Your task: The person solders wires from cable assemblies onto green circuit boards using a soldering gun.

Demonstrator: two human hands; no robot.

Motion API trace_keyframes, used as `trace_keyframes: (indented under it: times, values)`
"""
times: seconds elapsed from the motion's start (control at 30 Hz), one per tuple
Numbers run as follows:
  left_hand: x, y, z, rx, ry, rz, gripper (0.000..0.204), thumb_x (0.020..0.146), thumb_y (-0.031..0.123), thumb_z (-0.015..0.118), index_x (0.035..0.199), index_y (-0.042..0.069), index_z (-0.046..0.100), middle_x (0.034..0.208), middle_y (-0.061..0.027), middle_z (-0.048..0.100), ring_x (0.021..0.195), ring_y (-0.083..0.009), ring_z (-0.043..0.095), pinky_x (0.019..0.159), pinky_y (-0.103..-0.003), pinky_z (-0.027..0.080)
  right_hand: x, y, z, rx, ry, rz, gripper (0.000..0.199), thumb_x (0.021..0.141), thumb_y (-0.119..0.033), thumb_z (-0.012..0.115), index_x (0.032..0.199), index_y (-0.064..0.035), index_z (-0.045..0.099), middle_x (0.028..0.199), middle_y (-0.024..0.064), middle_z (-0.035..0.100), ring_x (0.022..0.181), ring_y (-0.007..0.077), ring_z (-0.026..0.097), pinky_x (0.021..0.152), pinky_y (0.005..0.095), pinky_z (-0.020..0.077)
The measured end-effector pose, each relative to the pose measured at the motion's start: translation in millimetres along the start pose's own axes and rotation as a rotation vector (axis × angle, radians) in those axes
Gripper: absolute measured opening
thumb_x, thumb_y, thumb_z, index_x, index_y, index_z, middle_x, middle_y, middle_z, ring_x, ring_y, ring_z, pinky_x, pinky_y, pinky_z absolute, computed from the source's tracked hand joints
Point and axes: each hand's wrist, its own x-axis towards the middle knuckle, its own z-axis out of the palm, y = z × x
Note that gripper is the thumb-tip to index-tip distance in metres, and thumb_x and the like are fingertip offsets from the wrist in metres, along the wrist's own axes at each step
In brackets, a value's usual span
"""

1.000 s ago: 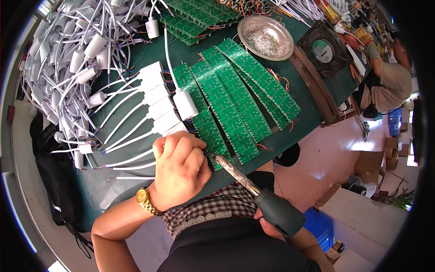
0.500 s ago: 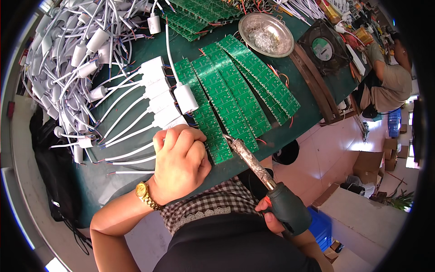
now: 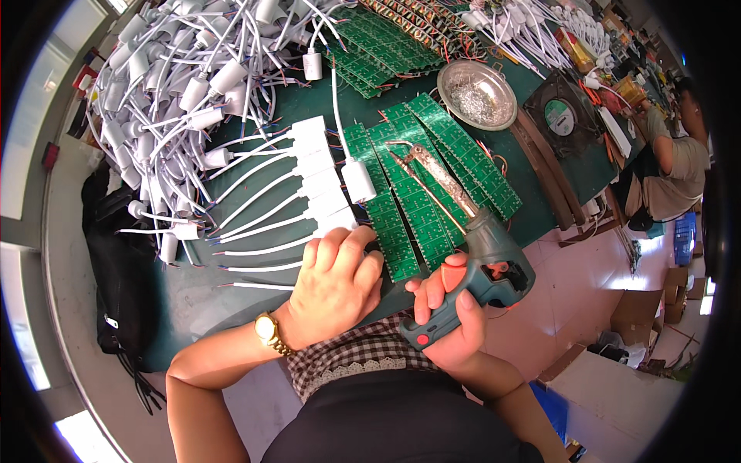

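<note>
with the left hand (image 3: 336, 282) curled and pressing the green circuit strips (image 3: 401, 208) at the table's (image 3: 193, 293) near edge, the right hand (image 3: 451, 312) gripping the soldering gun (image 3: 463, 231) should probably lower its tip slowly, steadily onto one pad.

Count, head view:
- soldering gun (image 3: 471, 262): 1
- metal dish (image 3: 476, 94) with solder scraps: 1
- square fan (image 3: 561, 116): 1
- wristwatch (image 3: 267, 330): 1
- white adapter blocks (image 3: 320, 174) in row by left hand: 6, plus 1 lying on boards
- green circuit boards (image 3: 413, 197), near fan-shaped group: about 6; further stack behind, uncountable
- white cabled sockets (image 3: 185, 85): heap, too tangled to count
</note>
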Motion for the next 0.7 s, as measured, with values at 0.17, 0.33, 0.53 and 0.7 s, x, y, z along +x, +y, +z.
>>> trace_keyframes:
  times: [0.17, 0.33, 0.53, 0.7]
  values:
    - [-4, 13, -44, 0.254, -0.323, -0.243, 0.049, 0.067, 0.021, 0.077, 0.106, 0.003, 0.053, 0.082, -0.0058, 0.054, 0.079, -0.0244, 0.059, 0.071, -0.041, 0.046, 12, 14, 0, 0.115, 0.104, -0.006, 0.041, 0.091, -0.028, 0.052, 0.127, -0.0085, 0.043, 0.083, 0.0057, 0.049, 0.068, 0.0183, 0.055, 0.110, 0.0544, 0.0270]
    - [-10, -4, -30, 0.195, -0.252, -0.128, 0.025, 0.077, 0.014, 0.067, 0.098, 0.006, 0.054, 0.063, -0.0016, 0.051, 0.051, -0.0165, 0.059, 0.041, -0.030, 0.044, 12, 22, -6, 0.055, 0.087, -0.061, 0.043, 0.090, -0.030, 0.053, 0.125, -0.0082, 0.043, 0.082, 0.0060, 0.048, 0.068, 0.0193, 0.055, 0.111, 0.0552, 0.0258]
    - [18, -62, -61, -0.176, -0.166, -0.297, 0.013, 0.086, 0.012, 0.065, 0.095, 0.007, 0.059, 0.078, -0.0084, 0.064, 0.064, -0.0280, 0.064, 0.058, -0.039, 0.049, 16, 17, -5, 0.024, 0.052, -0.050, 0.041, 0.090, -0.025, 0.053, 0.125, -0.0061, 0.041, 0.083, 0.0073, 0.048, 0.069, 0.0214, 0.058, 0.111, 0.0546, 0.0275]
    - [18, -154, -72, 0.628, -0.177, -0.456, 0.012, 0.086, 0.002, 0.055, 0.098, 0.005, 0.056, 0.089, -0.0136, 0.062, 0.079, -0.0313, 0.067, 0.066, -0.041, 0.053, 14, 20, -7, 0.023, 0.011, -0.048, 0.040, 0.091, -0.020, 0.051, 0.127, -0.0059, 0.041, 0.085, 0.0075, 0.049, 0.072, 0.0221, 0.060, 0.110, 0.0535, 0.0294]
